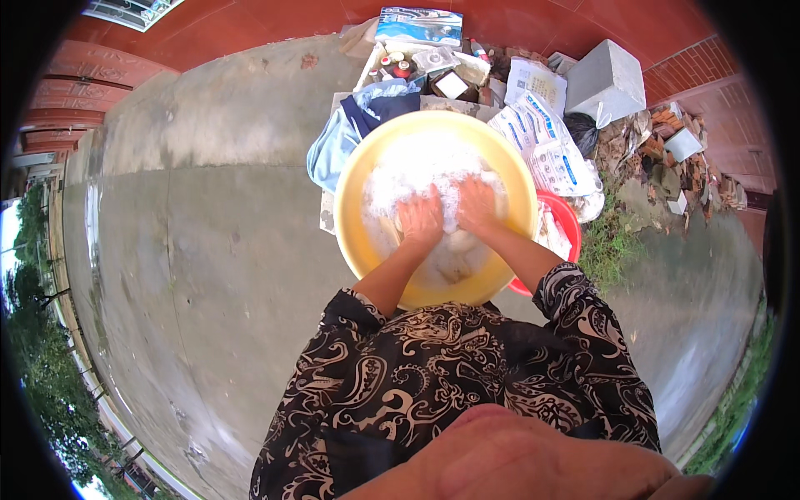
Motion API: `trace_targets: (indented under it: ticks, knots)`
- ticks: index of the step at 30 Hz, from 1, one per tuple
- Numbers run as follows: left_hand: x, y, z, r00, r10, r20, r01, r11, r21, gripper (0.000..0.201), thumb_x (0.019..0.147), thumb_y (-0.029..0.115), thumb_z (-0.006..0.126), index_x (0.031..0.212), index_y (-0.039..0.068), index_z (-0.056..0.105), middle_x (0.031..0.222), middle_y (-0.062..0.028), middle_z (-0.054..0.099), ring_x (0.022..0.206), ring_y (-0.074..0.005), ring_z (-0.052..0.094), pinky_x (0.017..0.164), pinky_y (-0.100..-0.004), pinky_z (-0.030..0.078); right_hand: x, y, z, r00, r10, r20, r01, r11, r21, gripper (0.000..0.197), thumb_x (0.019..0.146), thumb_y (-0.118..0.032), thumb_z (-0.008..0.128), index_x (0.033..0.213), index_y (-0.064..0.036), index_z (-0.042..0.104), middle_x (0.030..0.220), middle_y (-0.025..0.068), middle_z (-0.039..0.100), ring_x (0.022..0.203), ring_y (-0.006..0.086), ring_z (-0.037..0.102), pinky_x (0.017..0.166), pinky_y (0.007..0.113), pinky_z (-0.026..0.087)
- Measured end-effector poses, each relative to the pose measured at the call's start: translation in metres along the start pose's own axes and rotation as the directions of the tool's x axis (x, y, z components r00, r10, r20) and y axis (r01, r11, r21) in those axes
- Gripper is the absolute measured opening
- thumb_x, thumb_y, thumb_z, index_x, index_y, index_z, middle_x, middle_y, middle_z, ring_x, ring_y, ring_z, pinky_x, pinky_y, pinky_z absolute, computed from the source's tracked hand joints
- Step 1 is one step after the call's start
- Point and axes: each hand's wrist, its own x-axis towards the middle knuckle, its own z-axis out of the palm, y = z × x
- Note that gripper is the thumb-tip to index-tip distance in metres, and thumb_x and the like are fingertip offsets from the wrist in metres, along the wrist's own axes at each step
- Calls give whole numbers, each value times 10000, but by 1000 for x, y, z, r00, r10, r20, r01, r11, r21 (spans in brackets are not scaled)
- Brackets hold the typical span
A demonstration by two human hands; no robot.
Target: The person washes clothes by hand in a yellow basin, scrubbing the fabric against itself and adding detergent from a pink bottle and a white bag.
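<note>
A large yellow basin (354,242) sits in front of me, holding water, suds and pale wet cloth (454,265). White foam (421,162) covers the far half, and glare washes out detail there. My left hand (420,219) is in the basin, left of centre, its fingers bent over the soapy cloth. Close beside it on the right, my right hand (477,203) also presses into the cloth, fingers curled down into the foam. Suds hide the fingertips of both hands. The cloth's exact kind does not show.
Behind the basin stands a white box (367,71) of bottles and small items. Light blue clothing (333,146) lies at its left. A red basin (567,221), printed white sacks (546,150), a pale block (606,79) and brick rubble (667,158) are to the right.
</note>
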Motion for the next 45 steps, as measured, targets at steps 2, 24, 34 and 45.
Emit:
trace_targets:
  ticks: [2, 24, 34, 45]
  knots:
    - [18, -1, 1, 997, 10, 77, 1, 991, -136, 488, 1002, 318, 460, 1425, 80, 506, 1075, -195, 689, 1065, -380, 622, 922, -568, 393, 9, 15, 13, 996, 47, 71, -56, 988, 143, 335, 829, -275, 648, 1134, -136, 661, 1066, 177, 626, 1025, 366, 596, 888, 483, 479]
    - [-60, -45, -115, 965, -205, -166, -45, 492, -869, 138, 915, 99, 655, 1043, 66, 616, 735, -34, 554, 683, -124, 510, 632, -310, 428, -67, -9, -115, 966, 136, -220, 41, 759, 650, 276, 887, -131, 642, 1158, -86, 671, 1260, 177, 595, 1060, 287, 621, 872, 380, 510]
    - [-24, -2, -50, 981, -192, -35, 190, 980, -62, 638, 952, 465, 542, 1466, 100, 445, 1446, -188, 420, 1337, -382, 389, 980, -610, 384, -32, -47, -32, 990, 127, 70, -130, 990, 47, 545, 945, -437, 541, 1402, -143, 509, 1423, 204, 460, 1163, 400, 549, 890, 598, 435]
    - [41, -20, -13, 997, -33, 75, 47, 980, -194, 287, 894, 266, 581, 1065, 38, 613, 773, -184, 679, 747, -397, 677, 736, -552, 523, 29, 38, 113, 952, -144, -269, 119, 987, -107, 357, 909, -304, 553, 1054, 0, 669, 964, 232, 679, 991, 383, 652, 882, 477, 511]
